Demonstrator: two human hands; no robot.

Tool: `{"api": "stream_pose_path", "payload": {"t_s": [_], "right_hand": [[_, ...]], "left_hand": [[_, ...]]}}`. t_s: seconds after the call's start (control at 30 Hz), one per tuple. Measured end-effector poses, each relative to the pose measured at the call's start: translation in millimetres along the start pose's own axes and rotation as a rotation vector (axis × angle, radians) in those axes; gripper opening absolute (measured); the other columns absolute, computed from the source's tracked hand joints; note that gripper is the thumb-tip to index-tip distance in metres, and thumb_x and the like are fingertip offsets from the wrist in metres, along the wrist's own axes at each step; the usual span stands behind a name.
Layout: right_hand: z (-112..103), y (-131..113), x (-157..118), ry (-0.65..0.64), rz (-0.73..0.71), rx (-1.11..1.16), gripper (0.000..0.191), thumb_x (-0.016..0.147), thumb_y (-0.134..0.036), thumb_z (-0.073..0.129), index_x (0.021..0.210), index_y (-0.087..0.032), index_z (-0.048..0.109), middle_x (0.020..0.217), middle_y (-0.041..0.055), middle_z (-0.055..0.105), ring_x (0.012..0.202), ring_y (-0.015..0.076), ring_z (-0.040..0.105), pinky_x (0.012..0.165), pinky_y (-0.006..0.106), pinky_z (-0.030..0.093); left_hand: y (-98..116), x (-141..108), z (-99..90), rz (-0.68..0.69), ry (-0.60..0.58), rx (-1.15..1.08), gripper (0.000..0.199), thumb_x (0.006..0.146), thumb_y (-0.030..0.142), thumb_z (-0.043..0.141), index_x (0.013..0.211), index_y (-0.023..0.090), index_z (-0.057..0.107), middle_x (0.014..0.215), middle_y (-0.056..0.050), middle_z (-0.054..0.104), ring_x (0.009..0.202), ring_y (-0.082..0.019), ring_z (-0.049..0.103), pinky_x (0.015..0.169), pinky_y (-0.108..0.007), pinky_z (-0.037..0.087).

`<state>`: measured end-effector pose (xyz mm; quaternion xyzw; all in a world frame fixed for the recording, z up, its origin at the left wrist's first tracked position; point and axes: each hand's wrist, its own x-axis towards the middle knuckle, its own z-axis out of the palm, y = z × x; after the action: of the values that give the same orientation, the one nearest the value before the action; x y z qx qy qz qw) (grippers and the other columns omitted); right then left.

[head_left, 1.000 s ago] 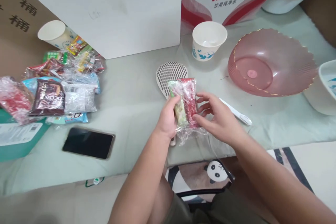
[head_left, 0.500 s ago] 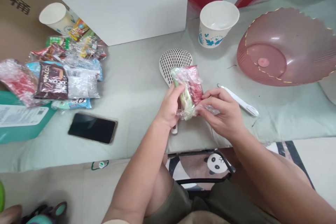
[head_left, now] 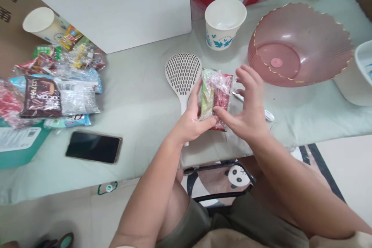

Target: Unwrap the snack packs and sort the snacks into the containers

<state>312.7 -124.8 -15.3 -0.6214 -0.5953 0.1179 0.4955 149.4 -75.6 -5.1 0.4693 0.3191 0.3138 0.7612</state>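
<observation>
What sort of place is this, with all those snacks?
Probably a room in someone's home, though I can't be sure: a cloth-covered table holds a heap of snack packets, a white skimmer and a phone.

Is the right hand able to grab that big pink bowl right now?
Probably yes: the right hand is near the pink bowl, and nothing seems to stand between them. Its thumb appears to touch the wrapped packets, but the left hand holds those too.
</observation>
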Motion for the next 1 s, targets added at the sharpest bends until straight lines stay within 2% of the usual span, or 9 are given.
{"api": "stream_pose_path", "payload": {"t_s": [0.1,0.2,0.27,0.33,0.4,0.47,0.6,0.7,1.0], "right_hand": [[-5,0,2,-0.122,-0.116,-0.021,0.039,0.089,-0.030,0.067,0.128,-0.028,0.065,0.151,0.0111,0.058,0.144,0.0336,0.053,0.121,0.064,0.039],[-4,-2,0,-0.205,-0.191,0.051,0.021,0.093,-0.022,0.059,0.110,-0.027,0.071,0.132,0.0072,0.072,0.130,0.0281,0.066,0.125,0.063,0.036],[-4,-1,-1,-0.171,-0.140,0.100,0.015,0.093,-0.021,0.059,0.102,-0.026,0.068,0.114,0.0055,0.076,0.114,0.0242,0.072,0.117,0.057,0.047],[-10,1,2,0.038,0.022,0.097,0.011,0.093,-0.021,0.057,0.102,-0.026,0.062,0.093,0.0034,0.071,0.090,0.0200,0.071,0.090,0.045,0.060],[-23,6,8,0.336,0.163,0.017,0.014,0.090,-0.020,0.056,0.101,-0.027,0.055,0.080,0.0010,0.058,0.069,0.0169,0.059,0.064,0.034,0.052],[-41,13,15,0.571,0.170,-0.108,0.014,0.085,-0.018,0.057,0.094,-0.027,0.051,0.077,0.0009,0.047,0.061,0.0158,0.045,0.057,0.033,0.041],[-76,34,20,0.669,0.142,-0.266,0.019,0.081,-0.013,0.059,0.080,-0.027,0.045,0.078,0.0029,0.043,0.062,0.0164,0.035,0.062,0.037,0.033],[-90,55,19,0.633,0.254,-0.292,0.019,0.082,-0.011,0.057,0.079,-0.028,0.048,0.078,0.0035,0.048,0.066,0.0194,0.042,0.069,0.040,0.038],[-86,84,26,0.487,0.265,-0.340,0.020,0.078,-0.016,0.058,0.095,-0.025,0.062,0.107,0.0127,0.072,0.108,0.0311,0.068,0.098,0.051,0.048]], "left_hand": [[0,0,1.4,0.011,0.014,0.002,0.120,0.075,0.028,0.087,0.165,0.045,0.009,0.144,-0.007,0.063,0.122,-0.031,0.068,0.103,-0.048,0.056],[1,3,-2.2,0.059,0.013,0.131,0.096,0.072,0.022,0.086,0.155,0.037,0.042,0.146,-0.007,0.061,0.134,-0.033,0.060,0.113,-0.047,0.049],[2,6,-6.0,0.091,0.012,0.245,0.070,0.069,0.019,0.085,0.135,0.029,0.063,0.143,-0.007,0.062,0.140,-0.034,0.054,0.120,-0.046,0.041],[2,9,-8.5,0.105,0.030,0.304,0.057,0.068,0.017,0.082,0.123,0.027,0.069,0.137,-0.007,0.065,0.140,-0.035,0.053,0.122,-0.047,0.038],[2,9,-8.7,0.102,0.057,0.304,0.055,0.068,0.016,0.080,0.120,0.029,0.069,0.133,-0.005,0.066,0.138,-0.035,0.053,0.120,-0.047,0.039],[2,9,-6.9,0.102,0.067,0.288,0.053,0.068,0.017,0.079,0.118,0.030,0.068,0.131,-0.005,0.065,0.138,-0.035,0.051,0.119,-0.045,0.040],[2,9,-3.4,0.120,0.059,0.294,0.050,0.069,0.019,0.078,0.117,0.029,0.067,0.130,-0.005,0.065,0.137,-0.034,0.051,0.118,-0.044,0.040],[1,10,-3.1,0.137,0.060,0.312,0.049,0.070,0.021,0.078,0.117,0.030,0.067,0.131,-0.005,0.064,0.136,-0.034,0.051,0.118,-0.045,0.039],[-5,18,-4.5,0.182,0.040,0.381,0.048,0.074,0.027,0.077,0.121,0.030,0.065,0.126,-0.006,0.065,0.131,-0.032,0.055,0.114,-0.043,0.043]]}}
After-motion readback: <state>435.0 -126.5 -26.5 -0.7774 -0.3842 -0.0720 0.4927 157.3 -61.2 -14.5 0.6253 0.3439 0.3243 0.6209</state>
